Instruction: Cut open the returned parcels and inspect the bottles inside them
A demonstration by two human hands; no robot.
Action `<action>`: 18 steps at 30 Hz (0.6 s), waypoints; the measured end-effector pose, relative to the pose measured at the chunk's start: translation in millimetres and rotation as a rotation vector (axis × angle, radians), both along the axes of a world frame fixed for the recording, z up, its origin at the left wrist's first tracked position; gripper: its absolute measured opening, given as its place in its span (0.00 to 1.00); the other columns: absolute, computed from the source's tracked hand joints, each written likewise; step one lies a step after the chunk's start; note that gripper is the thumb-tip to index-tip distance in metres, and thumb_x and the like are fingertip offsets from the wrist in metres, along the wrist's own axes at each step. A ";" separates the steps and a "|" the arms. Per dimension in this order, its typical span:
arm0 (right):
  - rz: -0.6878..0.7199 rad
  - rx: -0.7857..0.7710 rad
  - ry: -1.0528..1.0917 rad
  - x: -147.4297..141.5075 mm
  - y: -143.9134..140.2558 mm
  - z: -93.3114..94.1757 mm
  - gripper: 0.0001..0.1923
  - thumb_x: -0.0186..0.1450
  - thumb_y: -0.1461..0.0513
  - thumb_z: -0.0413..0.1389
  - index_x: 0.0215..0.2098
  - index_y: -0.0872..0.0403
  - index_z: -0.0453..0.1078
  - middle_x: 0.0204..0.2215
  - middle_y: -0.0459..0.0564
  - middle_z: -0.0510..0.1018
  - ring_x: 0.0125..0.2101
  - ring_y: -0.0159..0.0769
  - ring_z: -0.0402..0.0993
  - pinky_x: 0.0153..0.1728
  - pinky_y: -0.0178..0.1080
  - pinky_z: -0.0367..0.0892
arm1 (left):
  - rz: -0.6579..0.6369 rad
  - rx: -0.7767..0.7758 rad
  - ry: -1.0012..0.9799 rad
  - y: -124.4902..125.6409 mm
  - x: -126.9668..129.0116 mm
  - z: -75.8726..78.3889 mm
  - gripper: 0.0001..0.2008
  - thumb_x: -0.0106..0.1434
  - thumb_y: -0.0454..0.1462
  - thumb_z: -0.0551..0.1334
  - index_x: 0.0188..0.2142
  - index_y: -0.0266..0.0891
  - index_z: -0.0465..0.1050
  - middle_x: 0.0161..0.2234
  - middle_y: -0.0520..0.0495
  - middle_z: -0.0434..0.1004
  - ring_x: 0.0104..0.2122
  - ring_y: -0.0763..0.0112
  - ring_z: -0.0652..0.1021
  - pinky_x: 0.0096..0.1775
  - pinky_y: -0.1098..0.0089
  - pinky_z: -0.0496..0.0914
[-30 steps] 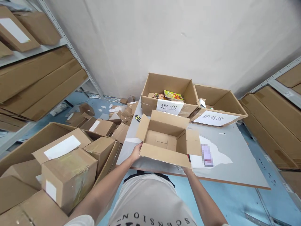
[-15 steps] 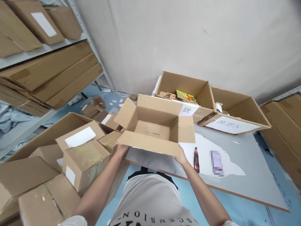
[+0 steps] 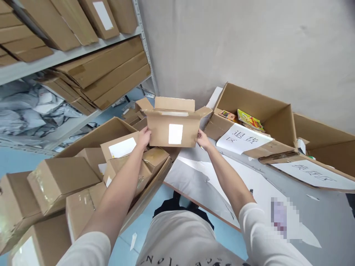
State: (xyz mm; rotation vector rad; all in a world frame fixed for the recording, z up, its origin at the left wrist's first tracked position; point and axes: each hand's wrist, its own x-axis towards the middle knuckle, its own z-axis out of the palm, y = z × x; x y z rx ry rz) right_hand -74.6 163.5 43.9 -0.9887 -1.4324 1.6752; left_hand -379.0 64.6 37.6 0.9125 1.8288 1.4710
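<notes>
Held out in front of me at arm's length is a brown cardboard box (image 3: 161,129) with its top flaps open and a white label on the side facing me. My left hand (image 3: 144,137) grips its left end, and my right hand (image 3: 203,139) grips the right end. The box is tilted so that its inside is hidden from view. Below and left of it stands a large carton (image 3: 155,192) full of smaller taped boxes. Right of it is an open box (image 3: 260,99) with colourful booklets inside and a handwritten paper sign on its front.
A grey-topped table (image 3: 324,218) with white paper and a pixelated item lies to the right. Another signed open box (image 3: 330,136) stands at its back edge. Shelves (image 3: 72,46) of cartons and grey bags fill the left. Cardboard scraps (image 3: 138,107) lie beyond the held box.
My hands have carried the box forward and away from over the table, tipping it so its labelled side now faces me. The view has turned left.
</notes>
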 end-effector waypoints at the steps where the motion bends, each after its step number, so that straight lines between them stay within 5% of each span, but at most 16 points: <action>1: -0.020 -0.016 -0.015 -7.1 9.2 -1.0 0.42 0.43 0.75 0.54 0.57 0.55 0.60 0.55 0.51 0.70 0.55 0.37 0.66 0.57 0.44 0.60 | -0.015 0.013 -0.025 7.7 -3.9 -2.4 0.25 0.49 0.32 0.53 0.47 0.29 0.71 0.42 0.43 0.78 0.41 0.65 0.75 0.47 0.65 0.68; 9: -0.157 -0.035 -0.054 -41.3 53.1 -35.5 0.47 0.47 0.71 0.56 0.65 0.52 0.49 0.65 0.49 0.51 0.64 0.37 0.50 0.62 0.44 0.49 | -0.111 0.018 -0.170 28.6 -24.8 -27.3 0.27 0.44 0.29 0.54 0.46 0.34 0.73 0.46 0.45 0.77 0.49 0.60 0.74 0.53 0.61 0.65; 18: -0.211 -0.006 -0.143 -24.4 34.1 -56.7 0.46 0.48 0.67 0.60 0.63 0.52 0.53 0.65 0.54 0.52 0.64 0.44 0.49 0.63 0.48 0.47 | 0.012 -0.089 -0.073 6.7 -35.3 -11.3 0.33 0.45 0.27 0.60 0.54 0.31 0.67 0.59 0.36 0.64 0.59 0.55 0.64 0.61 0.59 0.56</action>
